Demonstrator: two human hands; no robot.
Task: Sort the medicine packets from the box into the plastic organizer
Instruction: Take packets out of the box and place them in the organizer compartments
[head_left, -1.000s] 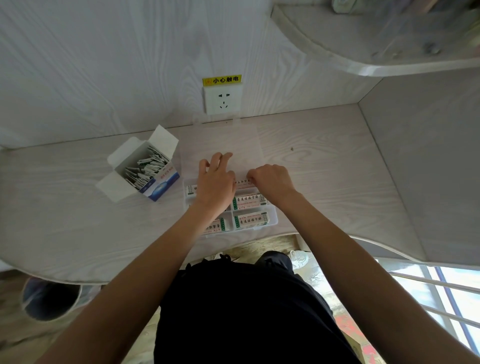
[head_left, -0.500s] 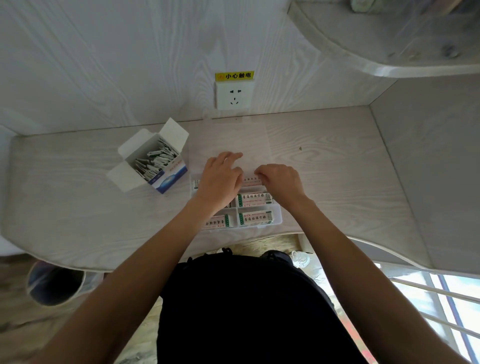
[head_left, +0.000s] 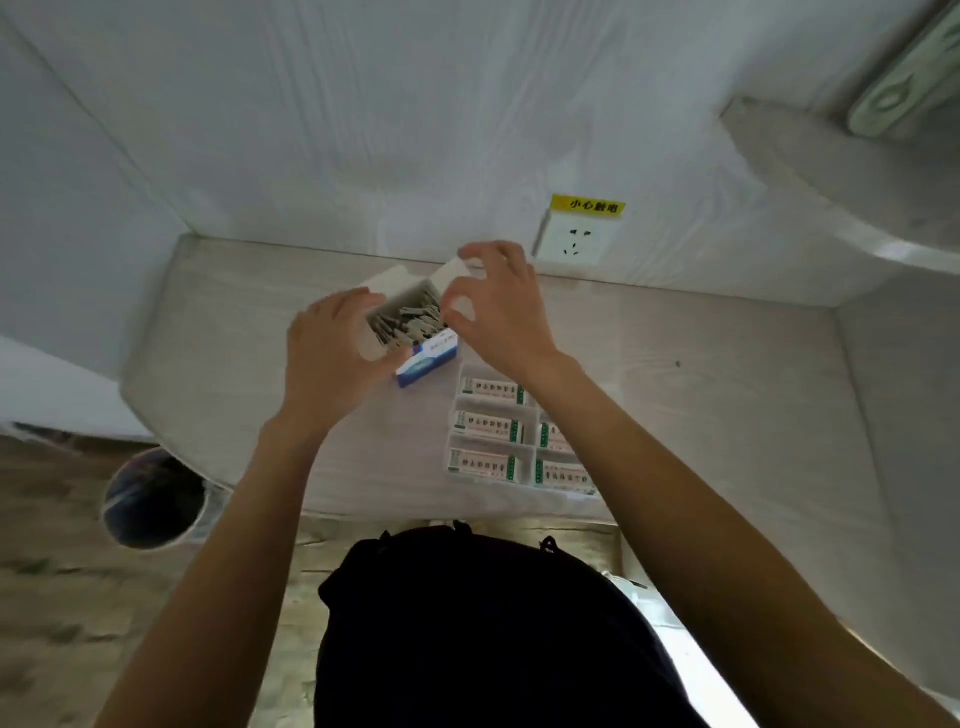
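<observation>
An open white and blue medicine box (head_left: 428, 358) stands on the pale desk, left of the organizer, with several grey packets (head_left: 410, 322) upright inside. My left hand (head_left: 327, 358) grips the box's left side, thumb at its front. My right hand (head_left: 498, 306) is at the box's right side, its fingers and thumb curled round the raised white flap. The clear plastic organizer (head_left: 531, 452) lies just below my right wrist. Its compartments hold white packets with green ends (head_left: 488, 421). My right forearm hides its right column in part.
A wall socket (head_left: 571, 244) with a yellow label sits behind the box. A curved shelf (head_left: 831, 171) juts out at the upper right. A round bin (head_left: 150, 499) stands on the floor beyond the desk's left front edge.
Both hands have left the organizer and moved up and left to the medicine box, which they now hold. The view has swung to the left.
</observation>
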